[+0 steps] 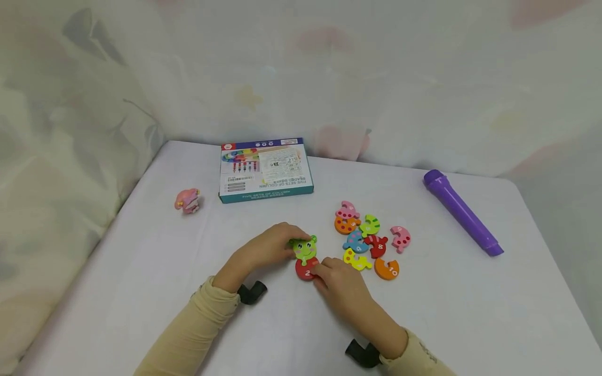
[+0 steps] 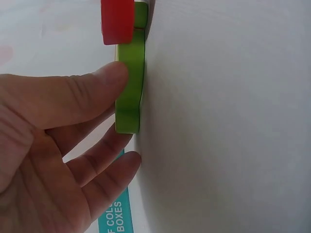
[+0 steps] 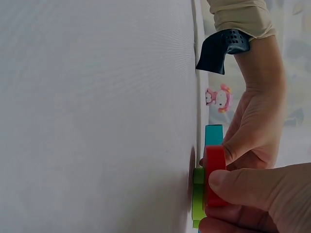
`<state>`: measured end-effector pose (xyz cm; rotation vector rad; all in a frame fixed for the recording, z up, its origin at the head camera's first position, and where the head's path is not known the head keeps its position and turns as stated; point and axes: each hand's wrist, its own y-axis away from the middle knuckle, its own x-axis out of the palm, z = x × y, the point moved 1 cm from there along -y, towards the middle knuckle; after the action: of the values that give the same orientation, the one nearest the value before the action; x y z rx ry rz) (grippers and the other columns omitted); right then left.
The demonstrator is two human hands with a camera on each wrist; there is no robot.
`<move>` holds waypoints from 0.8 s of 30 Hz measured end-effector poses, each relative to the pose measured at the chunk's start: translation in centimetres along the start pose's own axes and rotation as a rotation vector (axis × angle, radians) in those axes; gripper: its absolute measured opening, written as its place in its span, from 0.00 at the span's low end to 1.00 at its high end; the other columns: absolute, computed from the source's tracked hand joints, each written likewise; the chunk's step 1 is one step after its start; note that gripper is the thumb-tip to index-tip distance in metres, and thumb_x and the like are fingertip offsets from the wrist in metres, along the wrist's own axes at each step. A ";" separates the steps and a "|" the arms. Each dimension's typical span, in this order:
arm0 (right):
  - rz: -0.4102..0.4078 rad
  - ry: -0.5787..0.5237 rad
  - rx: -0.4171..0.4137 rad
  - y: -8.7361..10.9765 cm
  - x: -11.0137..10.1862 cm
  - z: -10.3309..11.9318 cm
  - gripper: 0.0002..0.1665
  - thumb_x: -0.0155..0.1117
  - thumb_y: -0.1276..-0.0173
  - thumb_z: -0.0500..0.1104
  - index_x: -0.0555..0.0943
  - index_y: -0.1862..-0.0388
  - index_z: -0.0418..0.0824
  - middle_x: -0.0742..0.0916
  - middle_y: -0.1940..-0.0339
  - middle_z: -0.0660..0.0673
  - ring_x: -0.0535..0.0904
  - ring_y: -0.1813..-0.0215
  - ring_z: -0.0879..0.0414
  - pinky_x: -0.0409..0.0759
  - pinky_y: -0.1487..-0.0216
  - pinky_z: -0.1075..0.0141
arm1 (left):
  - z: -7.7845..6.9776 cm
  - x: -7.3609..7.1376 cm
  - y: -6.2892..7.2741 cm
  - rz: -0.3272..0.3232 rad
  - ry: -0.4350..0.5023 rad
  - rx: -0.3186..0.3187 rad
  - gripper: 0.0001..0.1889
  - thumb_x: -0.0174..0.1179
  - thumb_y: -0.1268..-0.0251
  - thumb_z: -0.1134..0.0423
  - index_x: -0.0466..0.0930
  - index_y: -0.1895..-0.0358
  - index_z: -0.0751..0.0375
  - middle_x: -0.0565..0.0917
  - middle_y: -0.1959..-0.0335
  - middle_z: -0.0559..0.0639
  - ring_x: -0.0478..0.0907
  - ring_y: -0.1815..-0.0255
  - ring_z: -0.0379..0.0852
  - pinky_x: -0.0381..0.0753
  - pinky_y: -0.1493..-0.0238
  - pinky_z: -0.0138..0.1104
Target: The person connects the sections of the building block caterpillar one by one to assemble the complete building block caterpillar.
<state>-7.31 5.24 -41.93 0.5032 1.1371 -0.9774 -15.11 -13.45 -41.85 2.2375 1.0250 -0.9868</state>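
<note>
My left hand [image 1: 269, 248] holds a green puzzle piece [image 1: 305, 249] with a smiling face, its thumb against the near edge and fingers around the far side. In the left wrist view this green piece [image 2: 129, 87] stands on edge-on to the white cloth. My right hand [image 1: 345, 290] pinches a red puzzle piece [image 1: 303, 271] marked 2 between thumb and fingers. Seen from the right wrist, the red piece [image 3: 215, 155] sits higher than the green piece [image 3: 198, 201] and overlaps its lower end.
Several numbered curved pieces, among them a blue one [image 1: 356, 241] and an orange one [image 1: 387, 269], lie right of my hands. Behind are a boxed set [image 1: 266, 172] and a purple microphone-shaped toy [image 1: 463, 213]. A small pink figure [image 1: 187, 200] stands at left.
</note>
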 end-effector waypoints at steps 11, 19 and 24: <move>0.064 -0.037 0.000 -0.3 0.3 0.0 0.12 0.70 0.45 0.44 0.84 0.61 0.43 0.81 0.72 0.52 0.75 0.68 0.60 0.77 0.64 0.70 | 0.4 0.3 -0.4 0.010 0.011 0.009 0.21 0.63 0.46 0.72 0.79 0.47 0.53 0.80 0.49 0.43 0.72 0.51 0.39 0.71 0.48 0.34; 0.082 -0.030 0.012 -0.4 0.8 -0.1 0.13 0.70 0.44 0.45 0.83 0.59 0.44 0.81 0.71 0.53 0.74 0.67 0.60 0.77 0.63 0.70 | 0.3 0.2 -0.4 0.011 0.002 0.019 0.22 0.62 0.46 0.74 0.79 0.46 0.55 0.80 0.49 0.45 0.72 0.49 0.42 0.71 0.47 0.37; 0.101 -0.014 0.029 -0.5 0.9 0.0 0.16 0.69 0.44 0.45 0.82 0.56 0.43 0.82 0.70 0.51 0.75 0.66 0.59 0.77 0.63 0.70 | 0.5 0.3 -0.4 0.016 0.004 0.015 0.21 0.63 0.46 0.73 0.79 0.47 0.54 0.80 0.49 0.44 0.72 0.49 0.42 0.71 0.47 0.37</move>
<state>-7.64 4.60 -42.65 0.5710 1.0763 -0.9100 -15.52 -13.39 -42.40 2.2572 1.0031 -0.9866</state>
